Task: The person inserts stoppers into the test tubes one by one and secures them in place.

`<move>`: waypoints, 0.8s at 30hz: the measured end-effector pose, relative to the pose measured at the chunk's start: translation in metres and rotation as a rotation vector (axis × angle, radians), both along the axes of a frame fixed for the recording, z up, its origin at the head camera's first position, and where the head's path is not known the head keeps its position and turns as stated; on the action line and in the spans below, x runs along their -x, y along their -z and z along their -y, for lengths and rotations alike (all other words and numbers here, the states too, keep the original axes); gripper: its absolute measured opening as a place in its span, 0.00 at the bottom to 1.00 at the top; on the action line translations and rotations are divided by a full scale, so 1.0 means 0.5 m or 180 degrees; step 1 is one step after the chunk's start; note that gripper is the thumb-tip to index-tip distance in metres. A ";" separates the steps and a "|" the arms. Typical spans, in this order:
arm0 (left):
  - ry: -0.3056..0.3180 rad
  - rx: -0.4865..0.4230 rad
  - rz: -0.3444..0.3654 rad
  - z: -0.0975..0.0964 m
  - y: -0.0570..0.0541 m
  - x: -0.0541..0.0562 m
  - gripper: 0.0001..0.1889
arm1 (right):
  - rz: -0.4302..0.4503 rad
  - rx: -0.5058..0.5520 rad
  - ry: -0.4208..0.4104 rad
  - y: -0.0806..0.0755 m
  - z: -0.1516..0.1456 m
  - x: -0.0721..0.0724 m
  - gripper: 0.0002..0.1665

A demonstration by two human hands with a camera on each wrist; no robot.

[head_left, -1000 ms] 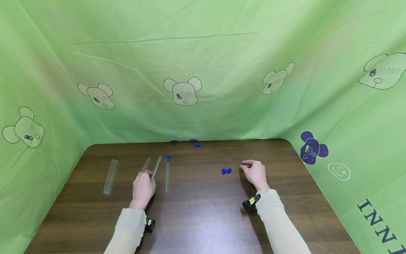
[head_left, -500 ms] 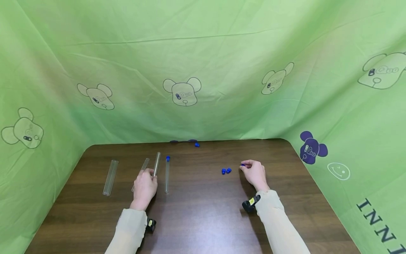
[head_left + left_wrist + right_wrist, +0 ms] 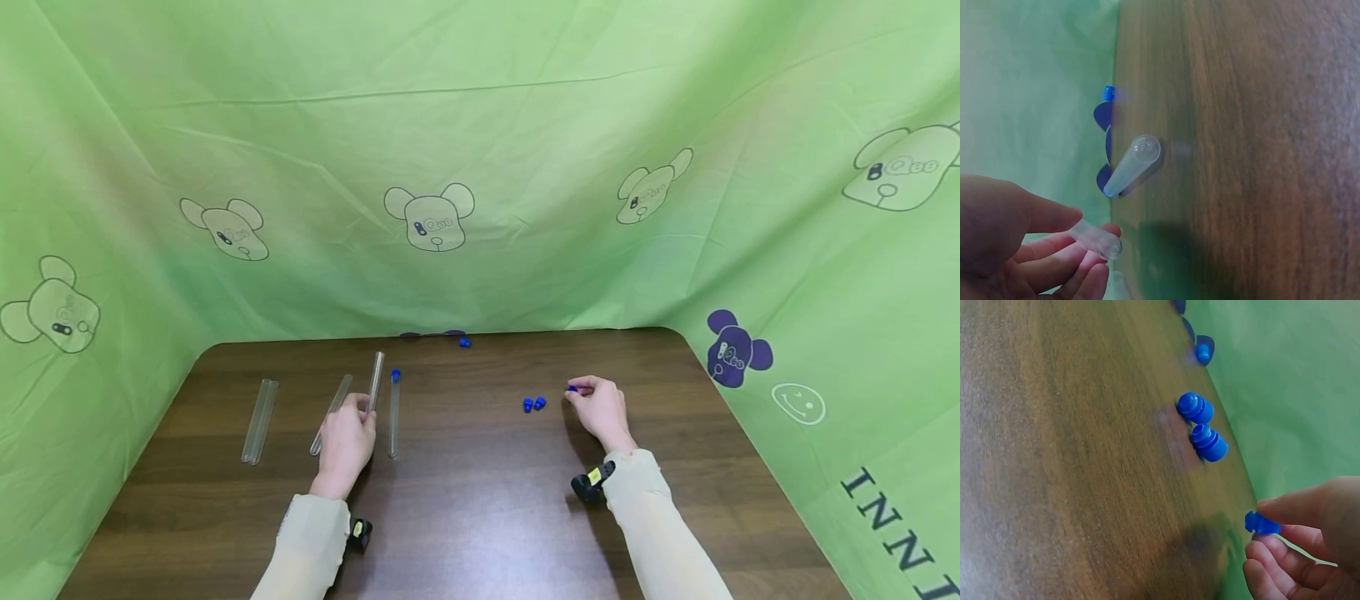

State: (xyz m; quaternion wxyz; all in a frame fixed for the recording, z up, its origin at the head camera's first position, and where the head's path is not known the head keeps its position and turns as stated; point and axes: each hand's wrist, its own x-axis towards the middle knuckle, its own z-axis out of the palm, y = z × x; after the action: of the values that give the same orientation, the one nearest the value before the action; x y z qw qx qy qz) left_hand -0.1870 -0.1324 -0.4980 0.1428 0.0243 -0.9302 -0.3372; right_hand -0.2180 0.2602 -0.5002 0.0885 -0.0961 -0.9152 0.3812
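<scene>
Toward the far edge of the desk (image 3: 480,517), the left hand (image 3: 347,437) pinches a clear tube (image 3: 376,383) between bent fingers (image 3: 1054,267); the right hand (image 3: 602,414) pinches a blue cap (image 3: 1265,524).

Closed in at the back and sides by green cloth (image 3: 487,108), creased and rippled. Printed with outlined cartoon heads (image 3: 437,221) and, toward the right, a purple head (image 3: 738,350), a smiley face (image 3: 798,403) and large dark letters (image 3: 881,514). Furnished with a brown wood-grained counter (image 3: 480,458), rounded at the far corners. Lit brightly, with a pale sheen (image 3: 480,550) toward the near middle.
</scene>
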 end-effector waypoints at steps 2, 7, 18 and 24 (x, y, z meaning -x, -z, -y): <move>0.0006 -0.0028 -0.0013 -0.001 0.000 0.000 0.12 | -0.0005 0.0011 -0.0004 -0.001 0.001 0.000 0.13; 0.0024 -0.0113 -0.0058 -0.003 -0.002 0.000 0.12 | 0.0015 0.0043 0.0018 0.000 0.002 0.001 0.13; 0.0099 -0.0088 -0.0130 -0.012 -0.009 0.000 0.15 | -0.0045 0.0085 0.0009 -0.004 0.002 0.004 0.13; 0.0173 -0.0037 -0.0186 -0.015 -0.012 0.002 0.16 | -0.0053 0.0120 0.0008 -0.006 0.004 0.003 0.14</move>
State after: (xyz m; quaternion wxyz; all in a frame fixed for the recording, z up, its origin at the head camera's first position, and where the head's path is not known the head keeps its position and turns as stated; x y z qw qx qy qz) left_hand -0.1878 -0.1250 -0.4918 0.1605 -0.0100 -0.9240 -0.3469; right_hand -0.2196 0.2581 -0.4969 0.0948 -0.0957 -0.9070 0.3990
